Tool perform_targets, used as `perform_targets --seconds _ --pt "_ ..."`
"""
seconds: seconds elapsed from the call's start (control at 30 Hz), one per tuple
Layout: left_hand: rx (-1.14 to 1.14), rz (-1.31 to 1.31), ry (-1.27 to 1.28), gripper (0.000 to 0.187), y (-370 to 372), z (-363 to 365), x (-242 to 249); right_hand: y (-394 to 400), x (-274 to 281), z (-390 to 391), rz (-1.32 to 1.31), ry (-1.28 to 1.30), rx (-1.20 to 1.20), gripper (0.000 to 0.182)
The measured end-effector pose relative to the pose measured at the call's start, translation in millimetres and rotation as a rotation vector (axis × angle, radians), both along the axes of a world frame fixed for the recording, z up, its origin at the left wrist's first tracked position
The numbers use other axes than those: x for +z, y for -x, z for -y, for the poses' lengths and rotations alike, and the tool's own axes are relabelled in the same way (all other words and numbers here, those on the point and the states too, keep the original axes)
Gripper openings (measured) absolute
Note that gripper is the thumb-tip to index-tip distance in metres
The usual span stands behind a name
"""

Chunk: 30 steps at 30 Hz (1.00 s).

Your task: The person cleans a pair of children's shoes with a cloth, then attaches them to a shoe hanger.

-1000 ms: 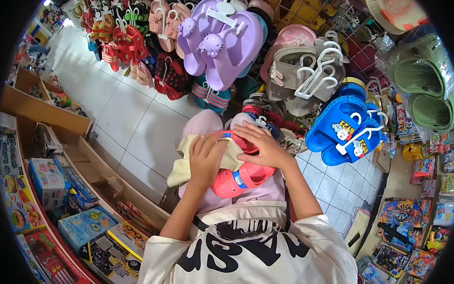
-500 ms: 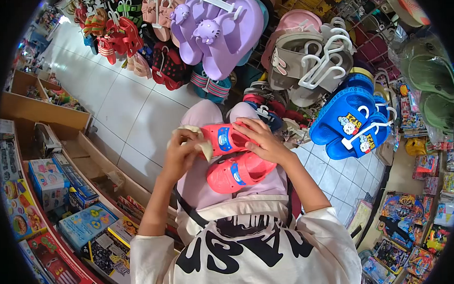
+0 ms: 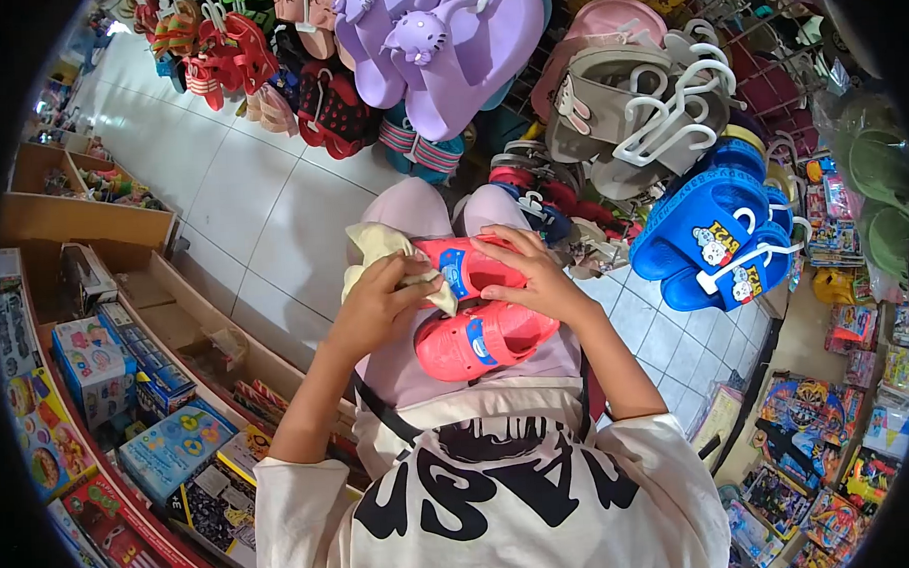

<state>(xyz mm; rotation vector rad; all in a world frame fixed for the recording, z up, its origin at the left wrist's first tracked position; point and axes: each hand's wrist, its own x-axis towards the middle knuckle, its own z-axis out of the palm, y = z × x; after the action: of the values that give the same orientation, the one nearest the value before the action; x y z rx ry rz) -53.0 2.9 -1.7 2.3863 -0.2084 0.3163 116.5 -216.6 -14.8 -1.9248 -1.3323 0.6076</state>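
Two coral-red clogs with blue emblems rest on my lap, one beyond the other. My left hand (image 3: 383, 291) is closed on a pale yellow cloth (image 3: 376, 245) and presses it against the toe end of the farther clog (image 3: 456, 271). Around the heel end of that clog, my right hand (image 3: 536, 273) has its fingers wrapped, with the thumb near the opening. The nearer clog (image 3: 447, 346) lies just below, on my pink trousers, and neither hand grips it. The cloth hides part of the farther clog's toe.
Purple slippers (image 3: 467, 63), grey slippers (image 3: 608, 98) and blue slippers (image 3: 718, 225) hang on racks ahead. A wooden shelf (image 3: 92, 217) with boxed toys (image 3: 175, 444) stands at left. Packaged toys (image 3: 809, 412) line the right side. White floor tiles (image 3: 241, 191) lie beyond my knees.
My left hand has shifted slightly right and down over the farther clog's toe, and more of the cloth shows above it. My right hand stays on the heel end. The view has tilted a little.
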Motion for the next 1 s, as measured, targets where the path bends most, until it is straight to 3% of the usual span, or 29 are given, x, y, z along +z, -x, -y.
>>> perform_targets --seconds 0.07,0.17,0.27,0.3,0.33,0.4,0.53,0.6,0.87,0.97,1.0 --pt "-0.081 -0.09 0.03 0.031 -1 -11 16 1 1 0 0.008 0.012 -0.002 0.065" --pt "-0.068 -0.033 0.391 0.036 3 -33 17 0 3 0 -0.008 -0.002 -0.007 0.065" --pt "0.381 0.112 0.366 0.04 -8 -14 43 -2 4 -1 -0.03 -0.046 0.003 0.069" --pt "0.415 0.151 0.235 0.042 -11 -5 38 -2 3 -1 -0.049 -0.067 -0.027 0.07" --pt "0.367 0.212 0.19 0.043 -17 6 31 -1 3 -2 -0.065 -0.088 -0.058 0.07" --pt "0.328 0.012 0.071 0.046 -29 22 13 2 0 -2 -0.071 -0.104 -0.09 0.072" --pt "0.113 0.034 -0.274 0.052 -36 22 9 1 -2 -3 -0.071 -0.11 -0.114 0.072" --pt "0.036 0.007 -0.298 0.054 -32 21 25 1 -2 -1 -0.081 -0.115 -0.116 0.071" --pt "-0.124 0.05 -0.287 0.048 -12 -5 -10 -3 -13 -5 -0.066 -0.147 -0.096 0.07" --pt "-0.12 0.028 -0.229 0.038 -1 -22 -7 -3 -10 -6 -0.099 -0.162 -0.095 0.071" --pt "-0.011 0.019 -0.132 0.036 0 -22 -6 -2 -10 -5 -0.092 -0.162 -0.094 0.071"
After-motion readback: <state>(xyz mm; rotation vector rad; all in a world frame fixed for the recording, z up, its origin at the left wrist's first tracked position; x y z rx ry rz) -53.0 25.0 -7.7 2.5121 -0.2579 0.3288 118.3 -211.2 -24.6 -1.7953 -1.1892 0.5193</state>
